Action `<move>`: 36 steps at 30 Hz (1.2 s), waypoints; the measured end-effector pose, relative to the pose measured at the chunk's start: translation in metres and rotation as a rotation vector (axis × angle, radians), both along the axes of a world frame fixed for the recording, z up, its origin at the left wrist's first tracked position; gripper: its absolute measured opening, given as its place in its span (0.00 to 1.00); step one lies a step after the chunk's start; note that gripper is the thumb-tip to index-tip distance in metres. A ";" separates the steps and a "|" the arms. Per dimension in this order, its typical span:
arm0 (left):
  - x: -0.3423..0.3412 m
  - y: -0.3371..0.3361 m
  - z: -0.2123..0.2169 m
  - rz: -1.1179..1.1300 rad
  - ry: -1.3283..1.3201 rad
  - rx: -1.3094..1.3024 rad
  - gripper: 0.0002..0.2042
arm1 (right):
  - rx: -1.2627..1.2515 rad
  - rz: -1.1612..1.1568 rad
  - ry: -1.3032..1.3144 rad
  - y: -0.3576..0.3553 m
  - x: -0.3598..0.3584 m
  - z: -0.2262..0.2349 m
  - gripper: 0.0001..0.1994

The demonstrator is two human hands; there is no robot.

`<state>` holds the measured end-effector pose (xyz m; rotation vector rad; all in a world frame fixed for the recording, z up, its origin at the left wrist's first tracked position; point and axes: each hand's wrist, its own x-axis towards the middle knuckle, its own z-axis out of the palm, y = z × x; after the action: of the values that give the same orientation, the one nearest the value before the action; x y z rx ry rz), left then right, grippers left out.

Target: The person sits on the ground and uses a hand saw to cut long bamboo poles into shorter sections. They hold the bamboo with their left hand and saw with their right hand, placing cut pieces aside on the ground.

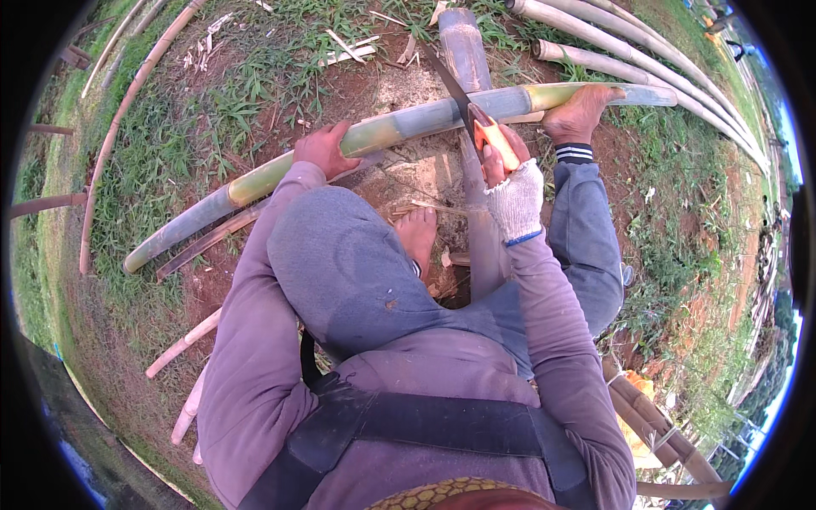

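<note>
A thick green and grey bamboo pole [374, 133] lies crosswise in front of me, over another bamboo log [464, 53] that runs away from me. My left hand [325, 151] is closed around the pole, left of the middle. In my right hand [513, 170], which wears a pale fingerless knit glove, is the orange handle of a hand saw [495, 143]. The saw's dark blade [450, 83] crosses the pole just above the log; whether its teeth have cut in cannot be made out. My bare right foot [581, 112] rests on the pole toward its right end.
Several long bamboo poles [605, 64] lie at the upper right, and another curved pole [127, 127] runs along the left. Wood chips and splinters [350, 53] are scattered over grass and reddish soil. Tied bamboo [659, 416] stands at the lower right.
</note>
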<state>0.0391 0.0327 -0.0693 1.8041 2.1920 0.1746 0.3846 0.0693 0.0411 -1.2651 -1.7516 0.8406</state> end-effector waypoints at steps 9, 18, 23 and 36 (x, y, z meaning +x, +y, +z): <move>0.006 -0.001 0.005 0.046 0.040 -0.141 0.43 | -0.006 0.058 -0.086 -0.119 0.114 0.002 0.28; -0.001 -0.001 0.003 0.051 0.015 -0.062 0.41 | 0.082 0.026 0.060 -0.038 0.038 -0.009 0.22; -0.002 -0.007 -0.012 0.039 0.032 -0.026 0.41 | -0.082 0.004 -0.004 -0.140 0.131 -0.005 0.29; -0.005 -0.007 -0.006 0.042 -0.002 -0.078 0.40 | 0.020 0.053 -0.034 -0.097 0.093 0.001 0.26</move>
<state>0.0337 0.0261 -0.0758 1.7168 2.2045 0.0989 0.4781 -0.0280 0.0418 -1.2312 -1.8238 0.8341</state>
